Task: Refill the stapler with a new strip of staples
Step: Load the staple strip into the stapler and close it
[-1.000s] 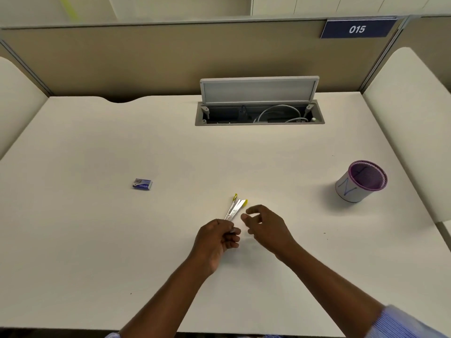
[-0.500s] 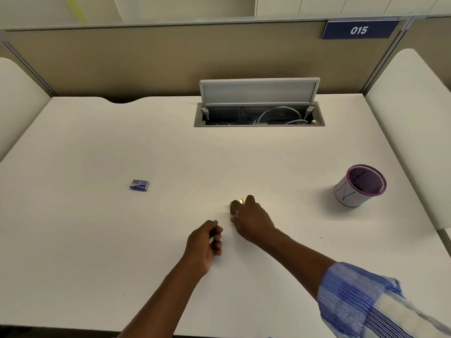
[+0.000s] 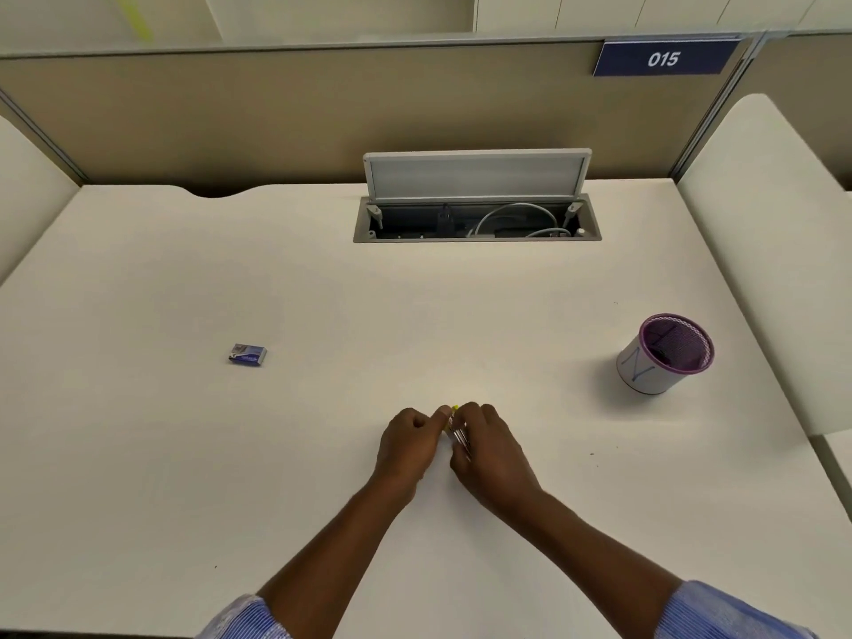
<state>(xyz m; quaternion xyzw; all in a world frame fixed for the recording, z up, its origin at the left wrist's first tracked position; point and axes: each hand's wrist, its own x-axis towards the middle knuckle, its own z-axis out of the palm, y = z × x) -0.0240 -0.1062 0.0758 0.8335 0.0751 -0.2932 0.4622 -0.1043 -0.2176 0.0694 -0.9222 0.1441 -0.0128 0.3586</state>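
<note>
Pinching from both sides, the fingers (image 3: 443,413) of the left hand (image 3: 408,442) and right hand (image 3: 484,447) are clamped on the small stapler (image 3: 456,431), low at centre on the counter (image 3: 322,279). It looks light, stiff, metallic and perhaps slippery; holding its long sides seems best. The staple box (image 3: 248,354) lies well apart at ten o'clock, a mesh cup (image 3: 666,354) at two o'clock.

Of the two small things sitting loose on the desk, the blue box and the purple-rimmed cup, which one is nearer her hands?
Neither is close, but the cup on the right is slightly nearer, off the right hand. The blue box lies a little farther out, left of the left hand.
</note>
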